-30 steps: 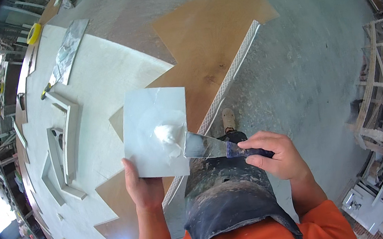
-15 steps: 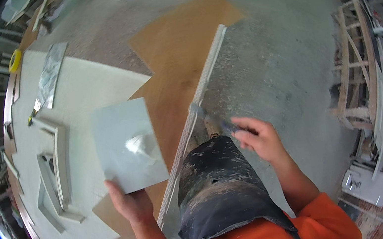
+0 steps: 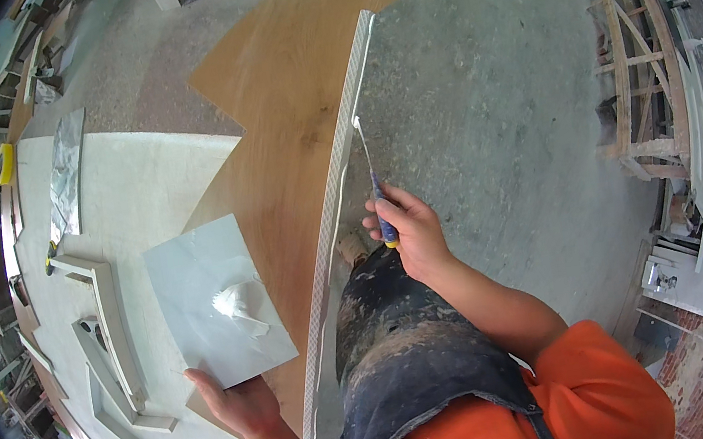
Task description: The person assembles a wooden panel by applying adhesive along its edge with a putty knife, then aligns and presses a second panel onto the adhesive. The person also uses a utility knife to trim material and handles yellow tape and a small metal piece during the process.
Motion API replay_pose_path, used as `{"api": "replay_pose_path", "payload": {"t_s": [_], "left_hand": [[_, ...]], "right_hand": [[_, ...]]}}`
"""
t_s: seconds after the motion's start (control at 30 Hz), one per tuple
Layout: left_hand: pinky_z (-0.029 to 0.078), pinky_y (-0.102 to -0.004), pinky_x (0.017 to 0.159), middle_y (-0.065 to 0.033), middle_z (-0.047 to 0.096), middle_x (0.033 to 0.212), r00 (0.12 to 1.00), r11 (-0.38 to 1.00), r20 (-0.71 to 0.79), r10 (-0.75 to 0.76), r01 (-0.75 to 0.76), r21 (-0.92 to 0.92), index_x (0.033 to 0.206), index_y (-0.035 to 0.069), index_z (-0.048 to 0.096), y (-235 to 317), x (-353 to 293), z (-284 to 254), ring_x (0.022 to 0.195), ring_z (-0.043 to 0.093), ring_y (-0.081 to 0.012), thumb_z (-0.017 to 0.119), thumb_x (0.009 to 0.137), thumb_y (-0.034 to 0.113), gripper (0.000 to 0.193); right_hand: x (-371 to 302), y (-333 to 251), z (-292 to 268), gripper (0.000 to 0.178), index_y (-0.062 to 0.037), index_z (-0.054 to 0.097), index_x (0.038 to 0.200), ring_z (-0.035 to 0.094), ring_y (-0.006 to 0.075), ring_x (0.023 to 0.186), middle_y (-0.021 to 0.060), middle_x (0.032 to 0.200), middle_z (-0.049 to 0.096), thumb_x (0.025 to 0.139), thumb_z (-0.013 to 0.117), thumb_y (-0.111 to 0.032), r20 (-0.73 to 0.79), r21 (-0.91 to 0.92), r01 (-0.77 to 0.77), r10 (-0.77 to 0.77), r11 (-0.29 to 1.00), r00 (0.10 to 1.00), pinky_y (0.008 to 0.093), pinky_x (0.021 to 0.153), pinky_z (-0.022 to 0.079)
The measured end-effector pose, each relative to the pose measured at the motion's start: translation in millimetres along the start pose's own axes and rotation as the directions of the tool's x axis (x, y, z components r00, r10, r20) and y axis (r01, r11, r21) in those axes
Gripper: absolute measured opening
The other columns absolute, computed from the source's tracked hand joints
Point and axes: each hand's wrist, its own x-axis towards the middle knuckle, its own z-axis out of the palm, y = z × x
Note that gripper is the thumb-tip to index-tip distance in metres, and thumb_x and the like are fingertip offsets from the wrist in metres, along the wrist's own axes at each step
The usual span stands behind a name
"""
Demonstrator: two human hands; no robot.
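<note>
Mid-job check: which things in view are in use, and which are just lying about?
In use:
- scraper, in the right hand, its tip appearing at the strip's edge
- grey panel, in the left hand
- white paste, on that panel
- patterned strip

Apparently lying about:
- yellow roll
- marbled sheet
- angled white frame
- wooden lattice, right

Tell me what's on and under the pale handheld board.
A mound of white paste sits on the pale board. The left hand holds its near edge, partly hidden beneath. Whatever else lies directly underneath is covered by the board and cannot be seen.
</note>
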Motion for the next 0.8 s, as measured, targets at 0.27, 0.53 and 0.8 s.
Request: {"api": "replay_pose_path", "payload": {"t_s": [0.27, 0.53, 0.8], "left_hand": [[0.034, -0.0454, 0.116, -0.0119, 0.045, 0.152, 0.999, 1.0, 0.054, -0.002, 0.002, -0.01, 0.152, 0.0, 0.039, 3, -2, -16, 0.139, 0.043, -0.0289, 0.046, 0.107, 0.052, 0.069], [0.034, -0.0454, 0.117, -0.0119, 0.046, 0.151, 0.993, 0.999, 0.115, -0.027, 0.031, -0.035, 0.152, 0.001, 0.04, 3, -2, -23, 0.139, 0.044, -0.029, 0.046, 0.107, 0.052, 0.068], [0.04, -0.0454, 0.114, -0.0118, 0.054, 0.145, 0.989, 0.991, 0.12, -0.084, 0.095, -0.092, 0.149, 0.003, 0.044, -4, -30, -20, 0.134, 0.052, -0.0284, 0.04, 0.109, 0.05, 0.062]], "right_hand": [[-7, 37, 7, 0.045, -0.003, 0.057, 0.141, 0.069, 0.0162, 0.091, 0.0038, 0.111, 0.069, 0.098, 0.068, -0.01, -0.039, -0.054, 0.055, -0.057, 0.997, 0.998, 0.0314, 0.077, 0.057], [-16, 59, -8, 0.042, -0.0008, 0.062, 0.136, 0.064, 0.0114, 0.082, 0.0038, 0.099, 0.069, 0.095, 0.071, -0.008, -0.093, -0.131, 0.091, -0.103, 0.987, 0.99, 0.0273, 0.071, 0.053], [-94, -13, -20, 0.041, 0.0011, 0.064, 0.132, 0.068, 0.0141, 0.087, 0.0079, 0.102, 0.071, 0.092, 0.07, -0.005, 0.139, -0.298, 0.068, -0.027, 0.952, 0.99, 0.0274, 0.073, 0.054]]}}
